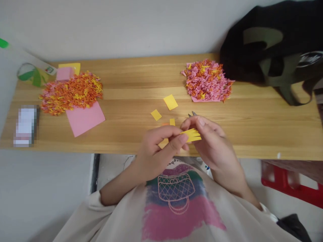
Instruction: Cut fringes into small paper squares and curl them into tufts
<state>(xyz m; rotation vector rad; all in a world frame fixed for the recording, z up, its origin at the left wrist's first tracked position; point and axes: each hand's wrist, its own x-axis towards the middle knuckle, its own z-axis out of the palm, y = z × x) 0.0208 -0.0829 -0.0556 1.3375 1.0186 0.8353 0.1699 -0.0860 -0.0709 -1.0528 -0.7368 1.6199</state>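
Observation:
Both hands meet over the near edge of the wooden table [141, 80]. My left hand [156, 151] pinches one end of a small yellow paper strip [192, 134] cut into a fringe. My right hand [209, 141] pinches the other end of the same strip. Grey scissor tips [192, 114] stick out just beyond my right hand's fingers; how they are held is hidden. Three small yellow paper pieces lie just beyond the hands, the largest [170, 102] farthest away.
A pile of orange, pink and yellow paper shreds [72, 92] lies on a pink sheet [85, 119] at the left. A pinker shred pile [205, 80] sits at the back right beside a black bag [272, 50]. A glue bottle [32, 74] lies far left. A red crate [292, 185] stands below right.

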